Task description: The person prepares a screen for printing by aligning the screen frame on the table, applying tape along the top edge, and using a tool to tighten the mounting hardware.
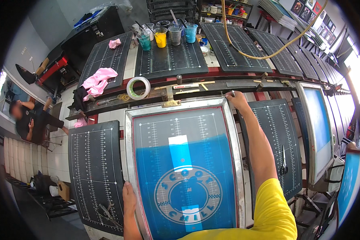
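Note:
A silk-screen printing frame [235,168] lies in front of me, with silver metal edges and a mesh that is mostly blue with a ring-shaped design. Under the mesh shows a dark board with white ruled scales, with white-looking strips on it. My left hand [129,198] grips the frame's left side low down, its fingers partly hidden. At the far right corner my right hand [237,101] is closed beside the rail; a small metallic thing shows at its fingers, too small to name. A metal clamp [171,103] sits at the middle of the frame's far edge.
A tape roll [139,88], a marker [186,86] and pink cloth [100,81] lie along the rail. Ink cups [161,38] stand on a far board. Scissors [284,162] rest on the right board. A hose [268,57] hangs overhead. A person [30,120] sits at left.

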A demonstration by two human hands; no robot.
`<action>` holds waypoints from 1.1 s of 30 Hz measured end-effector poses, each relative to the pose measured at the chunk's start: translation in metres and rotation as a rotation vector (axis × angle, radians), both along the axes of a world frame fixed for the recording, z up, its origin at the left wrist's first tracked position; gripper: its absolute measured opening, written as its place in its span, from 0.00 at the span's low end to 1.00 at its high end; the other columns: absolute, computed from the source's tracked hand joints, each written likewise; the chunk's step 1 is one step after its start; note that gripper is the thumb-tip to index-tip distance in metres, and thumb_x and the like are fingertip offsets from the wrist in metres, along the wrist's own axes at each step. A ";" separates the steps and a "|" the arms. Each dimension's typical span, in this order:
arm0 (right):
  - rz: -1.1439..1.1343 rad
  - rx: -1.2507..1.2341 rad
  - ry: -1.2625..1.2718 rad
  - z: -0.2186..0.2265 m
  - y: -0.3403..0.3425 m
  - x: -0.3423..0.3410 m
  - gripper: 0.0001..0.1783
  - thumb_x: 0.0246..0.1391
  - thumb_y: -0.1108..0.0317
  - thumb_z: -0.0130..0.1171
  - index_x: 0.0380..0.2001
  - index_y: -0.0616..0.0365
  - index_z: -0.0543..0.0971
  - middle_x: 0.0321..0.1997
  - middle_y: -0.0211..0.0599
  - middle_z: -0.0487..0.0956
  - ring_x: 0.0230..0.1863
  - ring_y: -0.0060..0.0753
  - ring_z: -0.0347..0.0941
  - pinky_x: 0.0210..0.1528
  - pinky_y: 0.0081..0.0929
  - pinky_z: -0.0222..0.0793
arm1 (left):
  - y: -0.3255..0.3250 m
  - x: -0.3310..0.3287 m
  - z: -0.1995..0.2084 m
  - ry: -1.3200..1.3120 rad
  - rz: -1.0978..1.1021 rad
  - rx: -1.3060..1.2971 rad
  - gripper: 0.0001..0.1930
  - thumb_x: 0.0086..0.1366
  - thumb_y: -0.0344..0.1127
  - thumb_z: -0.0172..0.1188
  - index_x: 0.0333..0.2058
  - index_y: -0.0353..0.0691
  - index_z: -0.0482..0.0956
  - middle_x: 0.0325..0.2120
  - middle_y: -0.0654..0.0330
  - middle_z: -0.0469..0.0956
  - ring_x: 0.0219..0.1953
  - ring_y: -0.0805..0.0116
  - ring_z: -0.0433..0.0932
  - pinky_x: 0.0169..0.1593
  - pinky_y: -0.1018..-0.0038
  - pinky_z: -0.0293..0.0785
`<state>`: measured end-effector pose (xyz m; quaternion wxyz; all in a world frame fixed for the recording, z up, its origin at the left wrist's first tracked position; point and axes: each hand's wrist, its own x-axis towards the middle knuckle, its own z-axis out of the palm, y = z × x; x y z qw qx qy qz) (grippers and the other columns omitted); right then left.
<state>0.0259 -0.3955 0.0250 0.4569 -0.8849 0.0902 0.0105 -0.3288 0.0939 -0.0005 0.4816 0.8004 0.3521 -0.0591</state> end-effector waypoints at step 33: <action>0.076 -0.205 0.011 -0.012 0.000 0.012 0.14 0.45 0.64 0.63 0.31 0.64 0.82 0.28 0.50 0.81 0.33 0.44 0.79 0.39 0.37 0.70 | -0.013 0.009 0.023 0.027 -0.007 0.044 0.32 0.74 0.53 0.35 0.54 0.23 0.67 0.51 0.40 0.71 0.55 0.53 0.69 0.58 0.67 0.61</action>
